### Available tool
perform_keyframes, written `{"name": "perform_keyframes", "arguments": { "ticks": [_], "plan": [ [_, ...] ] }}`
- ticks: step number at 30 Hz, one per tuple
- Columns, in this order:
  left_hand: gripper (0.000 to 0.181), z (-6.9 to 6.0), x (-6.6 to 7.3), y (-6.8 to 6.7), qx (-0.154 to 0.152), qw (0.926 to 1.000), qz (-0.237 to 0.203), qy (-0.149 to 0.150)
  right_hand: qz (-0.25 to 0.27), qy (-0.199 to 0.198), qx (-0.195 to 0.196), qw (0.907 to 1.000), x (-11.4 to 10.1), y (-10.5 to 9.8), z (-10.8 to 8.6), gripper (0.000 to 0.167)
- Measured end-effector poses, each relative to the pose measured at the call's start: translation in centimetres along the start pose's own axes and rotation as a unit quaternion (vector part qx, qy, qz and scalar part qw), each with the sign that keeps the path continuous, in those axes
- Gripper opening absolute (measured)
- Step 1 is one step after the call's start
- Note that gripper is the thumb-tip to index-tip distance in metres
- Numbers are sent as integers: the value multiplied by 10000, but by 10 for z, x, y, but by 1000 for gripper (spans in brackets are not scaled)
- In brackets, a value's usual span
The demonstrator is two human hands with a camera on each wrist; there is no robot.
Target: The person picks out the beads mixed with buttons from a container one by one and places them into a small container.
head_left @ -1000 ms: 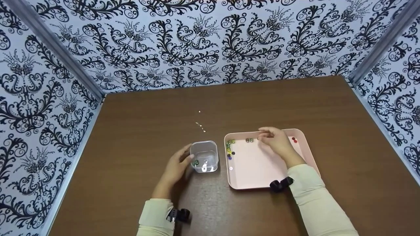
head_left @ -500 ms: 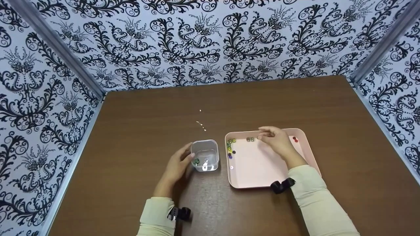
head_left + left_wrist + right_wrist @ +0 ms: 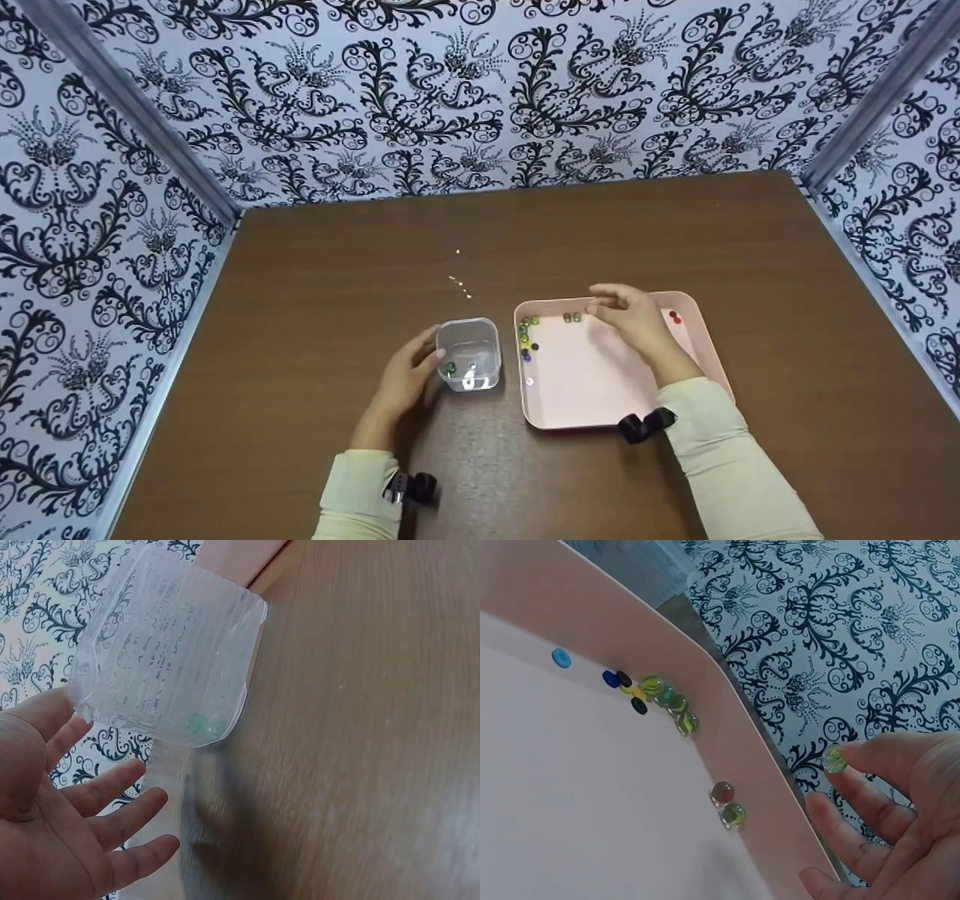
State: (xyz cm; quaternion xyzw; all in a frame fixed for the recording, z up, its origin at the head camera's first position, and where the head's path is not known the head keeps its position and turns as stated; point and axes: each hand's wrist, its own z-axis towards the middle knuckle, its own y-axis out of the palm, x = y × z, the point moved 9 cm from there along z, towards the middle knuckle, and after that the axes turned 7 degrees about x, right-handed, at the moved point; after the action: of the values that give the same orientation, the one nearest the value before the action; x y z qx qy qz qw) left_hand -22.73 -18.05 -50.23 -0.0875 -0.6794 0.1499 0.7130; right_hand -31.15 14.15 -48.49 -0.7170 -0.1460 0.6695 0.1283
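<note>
The left hand (image 3: pixel 405 382) touches the left side of a clear, square plastic container (image 3: pixel 484 356) with thumb and forefinger, its other fingers spread apart. The container stands upright on the brown wooden tabletop (image 3: pixel 300 315), a green glass marble (image 3: pixel 448 368) in its near left corner. A narrow strip of wood separates it from the pink rectangular tray (image 3: pixel 585 379), while wide brown wood stretches from the left hand to the tabletop's left edge.

The right hand (image 3: pixel 634 322) pinches a clear glass marble with green swirls (image 3: pixel 835 759) between thumb and forefinger; in the head view those fingertips overlap the tray's far wall, the other fingers held apart. Just left of them, two swirled glass marbles (image 3: pixel 735 814) sit side by side against that wall. A row of green and yellow glass marbles (image 3: pixel 677 704) hugs the left wall, then small dark discs (image 3: pixel 610 678) and a light-blue round disc (image 3: pixel 562 658) nearer the front. Two red beads (image 3: pixel 674 317) lie by the far right corner. The tray's middle floor gives broad room between these groups.
</note>
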Motion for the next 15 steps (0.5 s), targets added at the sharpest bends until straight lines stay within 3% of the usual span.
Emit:
{"name": "perform_keyframes", "arguments": {
  "ticks": [6, 9, 13, 15],
  "plan": [
    [44, -1, 2, 0, -12, 10000, 26, 19, 75, 32, 17, 10000, -4, 0, -2, 42],
    [43, -5, 16, -2, -8, 10000, 38, -89, 202, 35, 41, 9998, -7, 0, -3, 42],
    [43, -5, 12, -3, 24, 9996, 96, -259, 412, 54, 79, 9991, -11, 2, -5, 42],
    [44, -2, 0, -2, 44, 9996, 101, -254, 434, 52, 111, 9990, -12, 3, -6, 42]
  ]
}}
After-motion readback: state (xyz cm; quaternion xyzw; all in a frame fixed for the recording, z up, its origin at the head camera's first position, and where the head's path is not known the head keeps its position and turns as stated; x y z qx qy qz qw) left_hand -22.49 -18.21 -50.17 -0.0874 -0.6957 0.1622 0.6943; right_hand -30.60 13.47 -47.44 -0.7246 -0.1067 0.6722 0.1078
